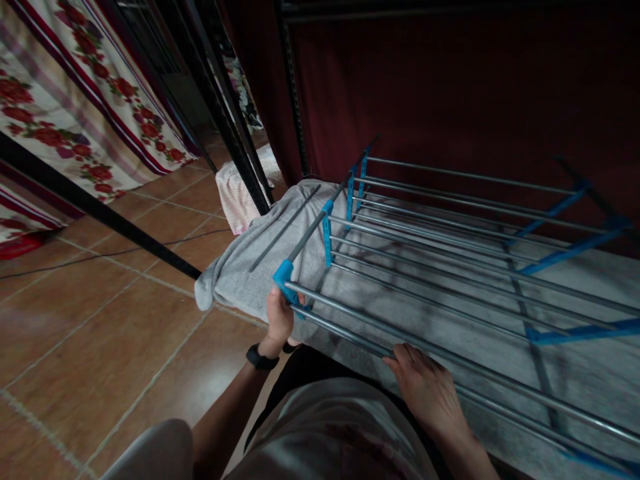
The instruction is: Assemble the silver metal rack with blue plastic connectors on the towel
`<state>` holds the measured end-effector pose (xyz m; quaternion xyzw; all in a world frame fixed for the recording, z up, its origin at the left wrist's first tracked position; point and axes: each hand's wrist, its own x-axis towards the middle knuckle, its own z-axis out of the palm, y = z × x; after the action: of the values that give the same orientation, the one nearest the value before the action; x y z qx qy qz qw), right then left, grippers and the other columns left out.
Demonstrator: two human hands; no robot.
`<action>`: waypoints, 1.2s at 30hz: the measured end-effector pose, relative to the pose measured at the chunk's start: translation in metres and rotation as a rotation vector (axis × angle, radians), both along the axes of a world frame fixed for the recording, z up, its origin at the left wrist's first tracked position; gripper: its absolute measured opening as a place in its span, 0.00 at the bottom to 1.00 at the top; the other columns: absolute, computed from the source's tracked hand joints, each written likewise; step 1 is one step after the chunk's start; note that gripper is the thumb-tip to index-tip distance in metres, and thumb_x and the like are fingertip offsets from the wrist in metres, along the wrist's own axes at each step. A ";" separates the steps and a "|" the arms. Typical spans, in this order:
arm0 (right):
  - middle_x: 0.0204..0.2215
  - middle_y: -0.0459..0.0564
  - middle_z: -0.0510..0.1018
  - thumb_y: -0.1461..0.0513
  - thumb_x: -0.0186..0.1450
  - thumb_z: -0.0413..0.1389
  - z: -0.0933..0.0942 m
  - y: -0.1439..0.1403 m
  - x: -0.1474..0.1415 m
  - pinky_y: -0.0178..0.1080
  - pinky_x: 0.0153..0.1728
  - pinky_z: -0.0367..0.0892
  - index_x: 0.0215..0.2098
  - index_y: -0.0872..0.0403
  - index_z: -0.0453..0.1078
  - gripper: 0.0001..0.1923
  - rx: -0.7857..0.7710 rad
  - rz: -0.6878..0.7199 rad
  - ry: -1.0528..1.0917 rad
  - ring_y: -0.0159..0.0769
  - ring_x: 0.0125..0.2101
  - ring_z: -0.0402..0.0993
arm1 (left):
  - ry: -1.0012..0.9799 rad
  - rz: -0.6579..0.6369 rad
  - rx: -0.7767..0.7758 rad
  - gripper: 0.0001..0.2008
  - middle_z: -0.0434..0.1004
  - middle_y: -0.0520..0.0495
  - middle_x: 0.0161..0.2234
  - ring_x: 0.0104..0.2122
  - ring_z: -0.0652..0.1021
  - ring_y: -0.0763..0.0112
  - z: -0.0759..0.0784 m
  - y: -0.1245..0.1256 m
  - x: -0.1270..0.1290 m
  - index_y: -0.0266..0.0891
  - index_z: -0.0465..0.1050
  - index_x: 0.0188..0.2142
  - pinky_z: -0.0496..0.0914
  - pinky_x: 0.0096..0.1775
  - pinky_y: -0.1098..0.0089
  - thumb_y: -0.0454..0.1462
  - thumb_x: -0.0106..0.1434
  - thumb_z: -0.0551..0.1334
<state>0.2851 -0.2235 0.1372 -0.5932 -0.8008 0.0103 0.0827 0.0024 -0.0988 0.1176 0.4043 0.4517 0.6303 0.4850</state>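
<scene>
A shoe rack (350, 311) of thin metal tubes and blue plastic joints lies across a grey blanket (235, 267). My left hand (279, 317), with a dark band on the wrist, is closed around the rack's near left corner at a blue elbow joint (283, 273); part of its fingers is hidden behind the joint. Further right, my right hand (423, 383) has its fingers wrapped over the near tubes of the rack. Beyond the left corner a loose grey tube (285, 229) rests on the blanket, apart from the rack.
A dark red panel (450, 87) stands behind the rack. Black metal posts (235, 127) and a slanted black bar (125, 227) rise at the left. A thin cable (120, 253) crosses the tiled floor (65, 333). Floral curtains (90, 87) hang at the far left.
</scene>
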 end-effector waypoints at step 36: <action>0.47 0.48 0.81 0.65 0.73 0.41 0.040 0.066 -0.103 0.37 0.40 0.69 0.71 0.39 0.52 0.30 -0.274 0.211 0.088 0.38 0.40 0.80 | -0.163 0.099 -0.015 0.26 0.54 0.54 0.13 0.15 0.59 0.75 0.021 0.014 0.013 0.42 0.58 0.17 0.55 0.20 0.71 0.54 0.65 0.52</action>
<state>0.1817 -0.1574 0.1769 -0.5104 -0.8453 0.1538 0.0347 0.0150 -0.0843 0.1390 0.3251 0.4348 0.6809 0.4916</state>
